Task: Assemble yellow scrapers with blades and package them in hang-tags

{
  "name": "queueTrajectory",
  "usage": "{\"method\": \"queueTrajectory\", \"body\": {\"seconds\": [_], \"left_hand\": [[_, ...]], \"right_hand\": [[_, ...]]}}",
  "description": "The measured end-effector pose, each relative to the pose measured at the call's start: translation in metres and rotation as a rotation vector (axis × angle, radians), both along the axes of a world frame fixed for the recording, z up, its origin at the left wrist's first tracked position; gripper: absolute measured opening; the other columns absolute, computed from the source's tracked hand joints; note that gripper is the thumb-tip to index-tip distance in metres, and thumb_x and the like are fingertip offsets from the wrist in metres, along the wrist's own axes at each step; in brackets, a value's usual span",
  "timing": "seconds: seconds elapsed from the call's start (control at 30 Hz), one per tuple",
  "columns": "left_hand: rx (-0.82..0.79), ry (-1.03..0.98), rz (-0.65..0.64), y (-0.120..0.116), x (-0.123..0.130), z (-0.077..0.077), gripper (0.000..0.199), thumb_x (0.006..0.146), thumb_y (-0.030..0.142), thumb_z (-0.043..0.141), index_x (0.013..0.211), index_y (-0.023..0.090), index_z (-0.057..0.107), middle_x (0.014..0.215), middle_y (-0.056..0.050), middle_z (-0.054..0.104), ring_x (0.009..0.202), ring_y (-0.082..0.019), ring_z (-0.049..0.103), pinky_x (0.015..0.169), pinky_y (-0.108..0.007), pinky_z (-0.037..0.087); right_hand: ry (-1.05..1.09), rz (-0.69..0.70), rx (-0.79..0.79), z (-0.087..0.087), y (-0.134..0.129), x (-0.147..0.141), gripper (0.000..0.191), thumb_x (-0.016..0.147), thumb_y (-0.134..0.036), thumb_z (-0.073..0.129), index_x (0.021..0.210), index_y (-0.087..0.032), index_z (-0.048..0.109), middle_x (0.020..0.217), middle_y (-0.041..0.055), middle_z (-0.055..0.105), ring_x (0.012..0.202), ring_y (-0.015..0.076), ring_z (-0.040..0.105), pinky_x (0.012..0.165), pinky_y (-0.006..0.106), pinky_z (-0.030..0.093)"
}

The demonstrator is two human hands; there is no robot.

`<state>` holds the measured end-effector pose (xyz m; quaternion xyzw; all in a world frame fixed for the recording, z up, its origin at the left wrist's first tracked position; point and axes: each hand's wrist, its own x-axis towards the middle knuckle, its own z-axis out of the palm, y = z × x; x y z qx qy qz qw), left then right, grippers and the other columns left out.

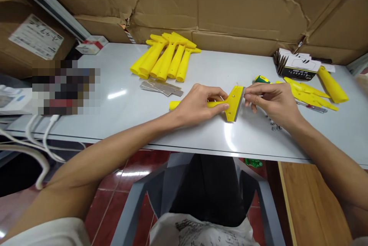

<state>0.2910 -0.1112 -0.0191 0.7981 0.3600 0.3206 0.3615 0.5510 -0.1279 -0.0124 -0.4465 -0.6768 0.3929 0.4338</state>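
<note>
A yellow scraper (233, 104) with a metal blade (240, 102) along its right edge lies level just above the grey-white table. My left hand (199, 104) is closed around its handle, whose end sticks out to the left. At the blade's upper end, the fingers of my right hand (268, 98) are pinched together; whether they hold a small part there cannot be made out. Two fastener heads show on the scraper's face. Small metal screws (274, 126) lie under and beside my right hand. A green and yellow screwdriver handle (262, 79) shows behind that hand.
Several yellow handles (169, 56) are piled at the back, with loose metal blades (161, 87) before them. Packaged cards (299, 66), yellow flat pieces (307, 91) and a cutter knife (314, 108) lie right. Cardboard (230, 8) stands behind; white cables (47, 138) hang left.
</note>
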Motion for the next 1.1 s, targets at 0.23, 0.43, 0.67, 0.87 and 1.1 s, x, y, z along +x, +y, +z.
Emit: {"method": "queueTrajectory", "body": {"seconds": [0.23, 0.43, 0.67, 0.87, 1.1], "left_hand": [[0.111, 0.085, -0.059, -0.0086, 0.0033, -0.0011, 0.02, 0.096, 0.033, 0.077, 0.108, 0.019, 0.083, 0.104, -0.003, 0.088, 0.093, -0.018, 0.083, 0.092, -0.029, 0.063], [0.128, 0.075, -0.076, -0.0078, 0.0025, -0.0021, 0.02, 0.096, 0.033, 0.077, 0.109, 0.019, 0.083, 0.103, -0.002, 0.088, 0.091, -0.017, 0.083, 0.09, -0.028, 0.061], [0.133, 0.073, -0.085, -0.0101, 0.0018, -0.0001, 0.019, 0.096, 0.032, 0.077, 0.108, 0.019, 0.084, 0.105, -0.002, 0.088, 0.093, -0.017, 0.083, 0.093, -0.027, 0.061], [0.103, 0.093, -0.087, -0.0096, 0.0034, 0.0025, 0.021, 0.096, 0.034, 0.076, 0.11, 0.02, 0.084, 0.105, -0.003, 0.088, 0.094, -0.019, 0.083, 0.094, -0.029, 0.061], [0.087, 0.122, -0.083, -0.0098, 0.0018, 0.004, 0.023, 0.096, 0.036, 0.075, 0.111, 0.021, 0.084, 0.106, -0.004, 0.088, 0.096, -0.02, 0.083, 0.094, -0.03, 0.061]], "right_hand": [[0.048, 0.037, -0.074, -0.0032, -0.0008, 0.001, 0.02, 0.082, -0.039, 0.097, 0.095, -0.026, 0.09, 0.076, 0.0022, 0.076, 0.059, 0.0124, 0.064, 0.046, 0.025, 0.051], [0.079, 0.081, -0.127, -0.0082, 0.001, -0.0006, 0.024, 0.078, -0.043, 0.099, 0.088, -0.024, 0.088, 0.085, 0.0032, 0.08, 0.054, 0.01, 0.058, 0.046, 0.027, 0.049], [0.123, 0.07, -0.172, -0.0046, -0.0002, -0.0042, 0.026, 0.075, -0.032, 0.098, 0.098, -0.025, 0.088, 0.088, 0.003, 0.079, 0.063, 0.0118, 0.063, 0.045, 0.025, 0.046], [0.097, 0.037, -0.147, -0.005, -0.0011, -0.0048, 0.022, 0.076, -0.027, 0.095, 0.097, -0.026, 0.088, 0.088, 0.0028, 0.079, 0.067, 0.0125, 0.066, 0.045, 0.023, 0.046], [0.028, 0.043, -0.163, -0.0033, -0.0024, 0.0019, 0.037, 0.079, -0.043, 0.097, 0.112, -0.029, 0.087, 0.092, 0.0044, 0.081, 0.07, 0.0163, 0.07, 0.048, 0.028, 0.049]]}}
